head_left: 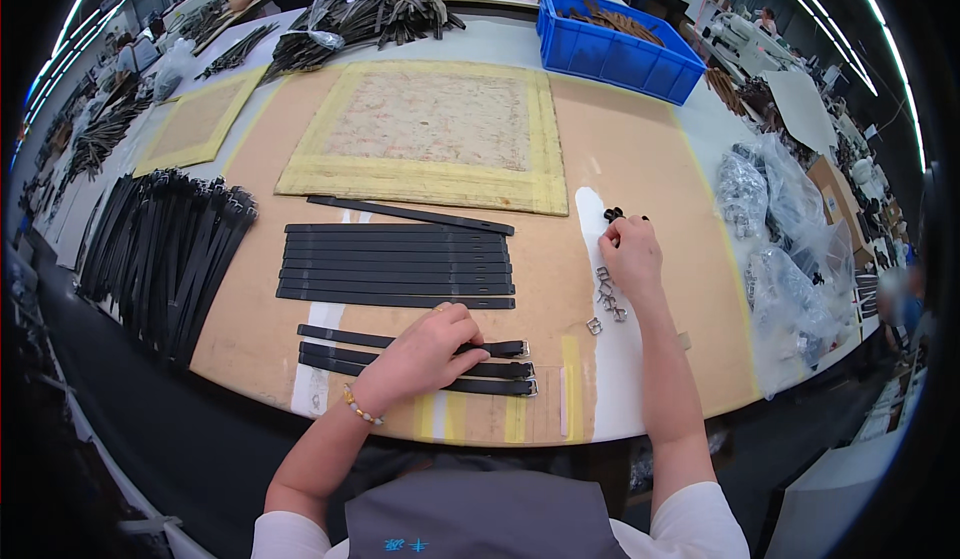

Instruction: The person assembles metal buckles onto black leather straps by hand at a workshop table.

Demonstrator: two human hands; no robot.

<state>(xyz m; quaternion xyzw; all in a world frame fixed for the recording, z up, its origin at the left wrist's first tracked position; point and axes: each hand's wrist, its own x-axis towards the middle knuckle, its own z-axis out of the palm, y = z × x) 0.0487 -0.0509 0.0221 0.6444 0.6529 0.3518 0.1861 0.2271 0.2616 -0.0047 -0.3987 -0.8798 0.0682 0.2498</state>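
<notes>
My left hand [425,354] lies over the uppermost of three black straps [345,336] with metal buckles at their right ends, its fingers closed on that strap near the buckle [523,348]. My right hand [632,251] reaches to the white strip at the right, fingers pinched together beside a small cluster of black pieces [613,214]. Whatever sits between those fingertips is too small to make out. Several loose silver buckles [608,297] are scattered just below this hand. Beyond my left hand, several flat black straps without buckles [395,259] lie side by side, with one askew on top.
A dense bundle of buckled black straps [165,249] covers the left side. Farther back lie a yellow-taped board [420,174] and a blue crate [620,59] of brown strips. Clear plastic bags [790,289] line the right edge. More straps [360,19] are heaped at the far side.
</notes>
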